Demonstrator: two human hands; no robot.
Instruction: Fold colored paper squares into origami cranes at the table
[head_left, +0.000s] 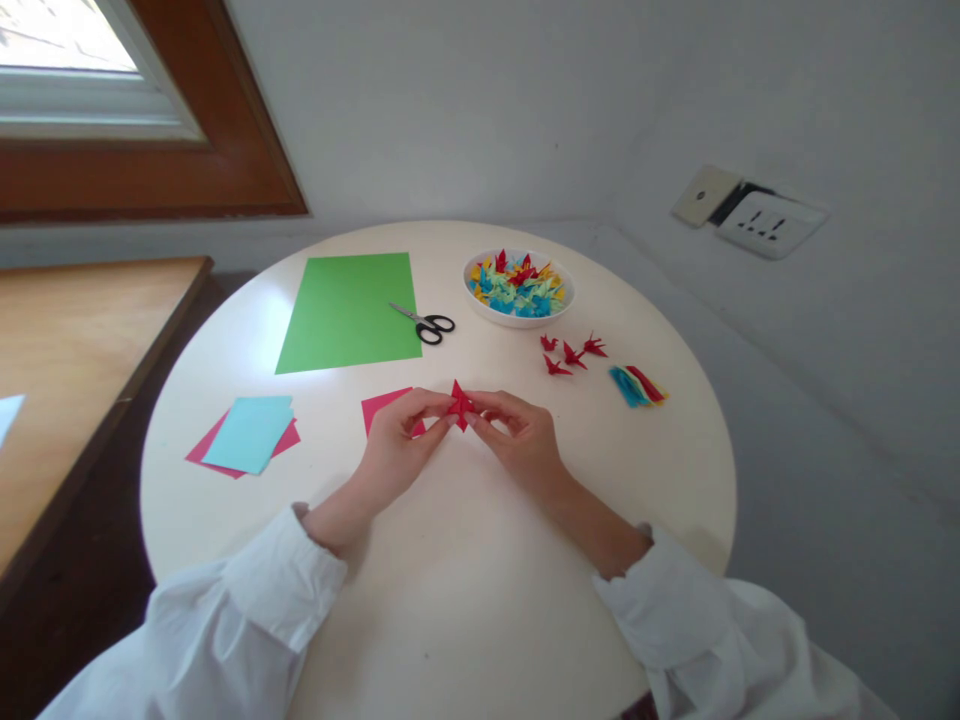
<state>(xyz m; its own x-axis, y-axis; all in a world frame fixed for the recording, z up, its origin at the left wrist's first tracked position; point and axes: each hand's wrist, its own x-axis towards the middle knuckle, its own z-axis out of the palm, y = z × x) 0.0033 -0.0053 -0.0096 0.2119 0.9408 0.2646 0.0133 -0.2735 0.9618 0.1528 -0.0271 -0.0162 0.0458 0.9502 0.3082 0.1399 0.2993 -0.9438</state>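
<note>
The left hand [397, 432] and right hand [525, 437] pinch the folded red paper [460, 406] over the white table [465, 580]; it should be light, crisp, easily torn (best held by creased edges).

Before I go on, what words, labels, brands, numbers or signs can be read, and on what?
None can be read.
Small folded red paper, pinched by the left hand and right hand: no visible print.
Large rectangular green paper sheet: no visible print.
Black-handled metal scissors: any marking is too small to read.
White plastic wall socket: dark slots, no readable lettering.
</note>
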